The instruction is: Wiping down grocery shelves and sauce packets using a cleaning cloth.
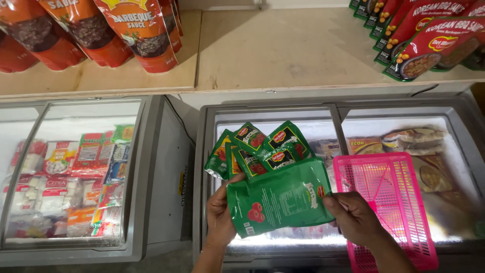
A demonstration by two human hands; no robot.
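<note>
Both hands, the left hand and the right hand, gripped a fan of green sauce pouches above the freezer lid, beside a pink basket. Beyond, a wooden shelf carried red pouches.

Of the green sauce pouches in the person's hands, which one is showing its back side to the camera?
The large front pouch, gripped by both the left hand and the right hand. It faces back-out and lies sideways; the fanned pouches behind show their fronts.

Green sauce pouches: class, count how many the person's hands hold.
6 visible: one large green pouch in front between both hands, five small pouches fanned behind it, above the left hand. More may be hidden.
</note>
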